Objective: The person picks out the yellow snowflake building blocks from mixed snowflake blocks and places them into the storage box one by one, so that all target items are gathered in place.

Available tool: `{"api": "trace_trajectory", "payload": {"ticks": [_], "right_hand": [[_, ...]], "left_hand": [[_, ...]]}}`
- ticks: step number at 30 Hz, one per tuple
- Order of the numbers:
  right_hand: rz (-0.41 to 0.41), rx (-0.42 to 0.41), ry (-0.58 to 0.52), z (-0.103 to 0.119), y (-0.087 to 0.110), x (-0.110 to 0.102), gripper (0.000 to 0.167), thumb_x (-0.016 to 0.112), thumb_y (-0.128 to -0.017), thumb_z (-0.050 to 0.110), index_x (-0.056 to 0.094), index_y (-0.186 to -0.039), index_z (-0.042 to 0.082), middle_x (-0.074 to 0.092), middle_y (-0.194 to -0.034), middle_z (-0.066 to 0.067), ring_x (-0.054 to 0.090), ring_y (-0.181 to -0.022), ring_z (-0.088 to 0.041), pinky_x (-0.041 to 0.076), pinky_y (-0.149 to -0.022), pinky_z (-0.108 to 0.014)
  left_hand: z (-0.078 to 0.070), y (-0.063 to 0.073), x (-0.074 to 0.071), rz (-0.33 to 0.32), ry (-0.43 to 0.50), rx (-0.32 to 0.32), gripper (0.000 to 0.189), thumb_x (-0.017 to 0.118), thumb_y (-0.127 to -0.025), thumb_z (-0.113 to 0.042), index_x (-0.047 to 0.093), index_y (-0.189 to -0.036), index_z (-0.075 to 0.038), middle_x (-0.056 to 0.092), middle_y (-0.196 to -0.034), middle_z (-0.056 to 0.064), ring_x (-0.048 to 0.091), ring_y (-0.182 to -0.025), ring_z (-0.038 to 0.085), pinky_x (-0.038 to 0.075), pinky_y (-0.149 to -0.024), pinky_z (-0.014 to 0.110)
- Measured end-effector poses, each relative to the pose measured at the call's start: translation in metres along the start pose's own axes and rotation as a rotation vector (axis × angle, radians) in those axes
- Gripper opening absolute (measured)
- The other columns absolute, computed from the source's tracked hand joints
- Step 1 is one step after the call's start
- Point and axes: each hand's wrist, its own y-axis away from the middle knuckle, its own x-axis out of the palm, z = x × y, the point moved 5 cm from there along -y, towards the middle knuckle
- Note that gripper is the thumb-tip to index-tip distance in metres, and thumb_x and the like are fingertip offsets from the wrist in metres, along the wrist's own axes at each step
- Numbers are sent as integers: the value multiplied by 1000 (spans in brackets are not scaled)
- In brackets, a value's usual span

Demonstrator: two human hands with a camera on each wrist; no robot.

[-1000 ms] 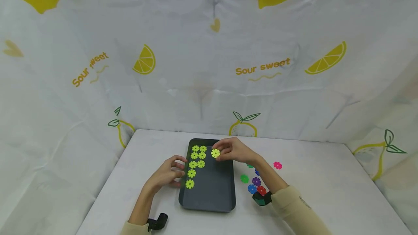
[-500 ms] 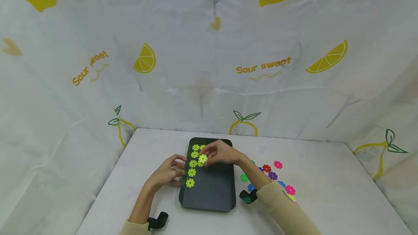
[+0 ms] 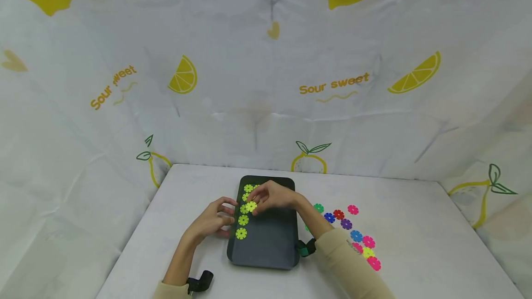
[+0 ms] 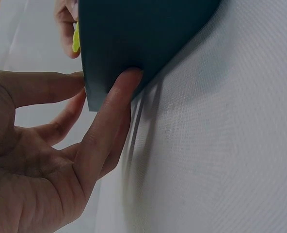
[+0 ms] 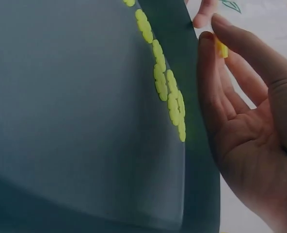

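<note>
A dark grey baking tray lies on the white table. Along its left side sit several yellow-green notched snowflake discs, some hidden behind my right hand. Between thumb and fingers that hand pinches another snowflake disc, low over the second column; whether it touches the tray cannot be told. The right wrist view shows the pinched disc edge-on between the fingertips. My left hand holds the tray's left edge; in the left wrist view, fingers press against the tray's outer wall.
Right of the tray, loose snowflake discs in several colours are scattered, among them a blue disc, a red disc and a pink disc. The right forearm crosses above some of them. A lemon-print cloth hangs behind the table.
My right hand has carried the pinched disc leftward and slightly nearer, from the tray's upper right to beside the disc columns. My left hand and the tray stay put.
</note>
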Motion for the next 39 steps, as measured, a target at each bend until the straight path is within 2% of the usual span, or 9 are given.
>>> {"api": "trace_trajectory", "payload": {"ticks": [5, 11, 19, 31, 39], "right_hand": [[38, 10, 30, -3, -3, 4, 38, 88, -89, 8, 77, -125, 3, 76, -104, -12, 68, -87, -7, 58, -80, -20], [121, 28, 32, -10, -6, 9, 34, 85, -90, 4, 77, -123, 1, 76, -91, -18, 68, -74, -7, 55, -72, -20], [163, 97, -10, -18, -4, 12, 35, 84, -90, -1, 76, -124, 0, 75, -85, -8, 69, -71, -8, 57, -70, -20], [182, 124, -3, -17, -4, 15, 33, 83, -90, -1, 77, -122, -2, 79, -82, -5, 71, -66, -8, 62, -67, -23], [168, 152, 30, -14, -2, 13, 31, 81, -93, -1, 76, -123, -1, 84, -95, -16, 75, -72, -8, 65, -70, -26]], "left_hand": [[1, 1, 0, -1, 1, -3, 53, 70, -94, -5, 56, -145, -6, 61, -129, 24, 71, -101, 27, 68, -72, 42], [1, 0, 1, -1, 4, -4, 53, 70, -94, -5, 56, -145, -5, 61, -129, 24, 71, -101, 28, 68, -72, 42], [-1, 0, 2, 3, 4, -2, 53, 70, -94, -4, 56, -145, -5, 62, -127, 23, 71, -98, 27, 68, -70, 41], [0, 0, 2, 2, 6, 1, 53, 71, -94, -4, 56, -145, -5, 61, -127, 23, 71, -97, 26, 68, -71, 41], [0, 0, 1, -7, 8, -1, 52, 71, -93, -4, 56, -144, -6, 61, -127, 23, 71, -97, 27, 68, -70, 41]]}}
